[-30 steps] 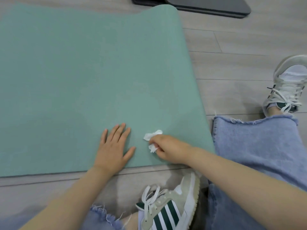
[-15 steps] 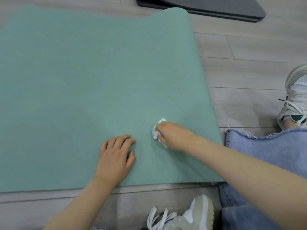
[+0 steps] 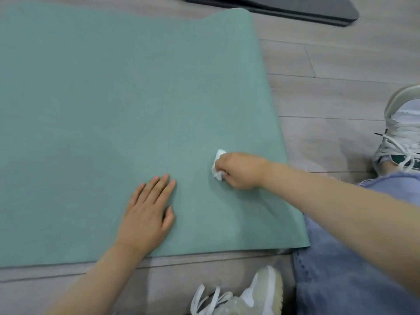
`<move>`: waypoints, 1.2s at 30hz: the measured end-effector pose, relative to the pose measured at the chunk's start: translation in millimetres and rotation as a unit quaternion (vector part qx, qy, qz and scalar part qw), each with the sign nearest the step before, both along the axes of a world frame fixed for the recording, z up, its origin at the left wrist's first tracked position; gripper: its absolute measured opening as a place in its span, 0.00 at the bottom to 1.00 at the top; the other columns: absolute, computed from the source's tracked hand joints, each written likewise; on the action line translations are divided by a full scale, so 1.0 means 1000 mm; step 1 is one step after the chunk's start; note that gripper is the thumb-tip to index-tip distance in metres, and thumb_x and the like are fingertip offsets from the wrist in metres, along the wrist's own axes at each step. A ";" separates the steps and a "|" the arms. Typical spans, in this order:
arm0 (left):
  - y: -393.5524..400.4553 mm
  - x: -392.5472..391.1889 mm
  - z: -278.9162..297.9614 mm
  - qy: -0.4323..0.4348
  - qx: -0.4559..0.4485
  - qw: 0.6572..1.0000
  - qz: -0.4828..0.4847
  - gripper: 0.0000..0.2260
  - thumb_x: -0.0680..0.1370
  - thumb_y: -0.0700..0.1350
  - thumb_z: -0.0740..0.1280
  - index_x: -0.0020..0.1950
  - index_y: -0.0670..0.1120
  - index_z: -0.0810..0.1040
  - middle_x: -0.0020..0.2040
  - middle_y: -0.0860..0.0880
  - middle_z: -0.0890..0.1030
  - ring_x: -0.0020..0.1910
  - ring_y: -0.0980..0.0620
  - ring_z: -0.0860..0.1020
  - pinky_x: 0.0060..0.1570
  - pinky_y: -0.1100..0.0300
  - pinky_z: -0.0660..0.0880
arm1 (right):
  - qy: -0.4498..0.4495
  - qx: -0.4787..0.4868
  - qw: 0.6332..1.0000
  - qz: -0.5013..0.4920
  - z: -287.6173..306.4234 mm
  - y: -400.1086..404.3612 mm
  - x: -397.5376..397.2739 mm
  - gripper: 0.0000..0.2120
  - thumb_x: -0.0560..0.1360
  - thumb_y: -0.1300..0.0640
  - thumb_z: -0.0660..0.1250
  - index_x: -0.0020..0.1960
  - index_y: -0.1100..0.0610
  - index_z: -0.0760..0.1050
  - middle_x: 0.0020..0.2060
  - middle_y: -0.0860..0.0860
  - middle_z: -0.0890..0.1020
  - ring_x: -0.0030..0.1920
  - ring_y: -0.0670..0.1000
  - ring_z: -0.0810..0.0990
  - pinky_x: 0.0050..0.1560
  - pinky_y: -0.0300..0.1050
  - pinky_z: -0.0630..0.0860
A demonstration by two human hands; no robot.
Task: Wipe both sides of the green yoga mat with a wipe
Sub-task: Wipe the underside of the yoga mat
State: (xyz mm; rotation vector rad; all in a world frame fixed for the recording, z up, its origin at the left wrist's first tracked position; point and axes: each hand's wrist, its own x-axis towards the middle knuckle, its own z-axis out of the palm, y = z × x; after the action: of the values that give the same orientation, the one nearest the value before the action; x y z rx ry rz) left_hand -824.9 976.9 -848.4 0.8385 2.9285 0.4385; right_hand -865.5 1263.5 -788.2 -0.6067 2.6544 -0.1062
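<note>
Green yoga mat (image 3: 113,110) flat, left fingers (image 3: 156,185) straight, right fingers (image 3: 227,172) pinching crumpled wipe (image 3: 217,164).

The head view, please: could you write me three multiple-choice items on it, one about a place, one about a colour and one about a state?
1. Where does the left hand rest?
A. on the green yoga mat
B. on the floor
C. on a shoe

2. What colour is the wipe?
A. blue
B. white
C. yellow

3. How is the right hand?
A. flat and empty
B. raised clear of the mat
C. its grip curled round the wipe

Key: 1 A, the palm lies flat on the mat near its front edge. 2 B, the crumpled wipe shows white against the green. 3 C, the fingers curl round the wipe, down at the mat.
</note>
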 end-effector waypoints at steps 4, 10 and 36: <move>0.003 0.001 0.000 0.001 -0.011 1.000 -0.011 0.27 0.76 0.49 0.56 0.74 0.48 0.71 0.75 0.49 0.70 0.74 0.48 0.67 0.75 0.49 0.56 | -0.247 0.058 0.916 0.310 0.019 -0.008 0.090 0.09 0.75 0.60 0.63 0.54 0.60 0.72 0.51 0.59 0.76 0.45 0.62 0.78 0.39 0.50 0.71; 0.000 0.001 0.001 -0.010 -0.017 1.000 -0.010 0.26 0.75 0.49 0.55 0.74 0.48 0.72 0.75 0.49 0.69 0.74 0.48 0.68 0.75 0.50 0.56 | 0.073 0.087 0.991 0.071 0.014 0.048 -0.033 0.14 0.81 0.54 0.55 0.59 0.58 0.74 0.59 0.52 0.77 0.58 0.52 0.76 0.58 0.36 0.64; 0.001 -0.001 0.003 -0.012 0.002 1.000 -0.003 0.25 0.74 0.49 0.57 0.71 0.48 0.75 0.73 0.50 0.72 0.72 0.49 0.70 0.74 0.50 0.57 | -0.206 0.146 0.962 0.106 0.052 0.045 0.122 0.13 0.76 0.61 0.58 0.60 0.55 0.68 0.52 0.51 0.75 0.47 0.55 0.77 0.41 0.45 0.67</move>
State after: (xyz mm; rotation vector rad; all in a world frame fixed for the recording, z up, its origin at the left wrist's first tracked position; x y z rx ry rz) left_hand -825.9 977.7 -845.8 0.8368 2.9039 0.4514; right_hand -743.8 1308.2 -736.1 -0.6788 2.1356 0.1970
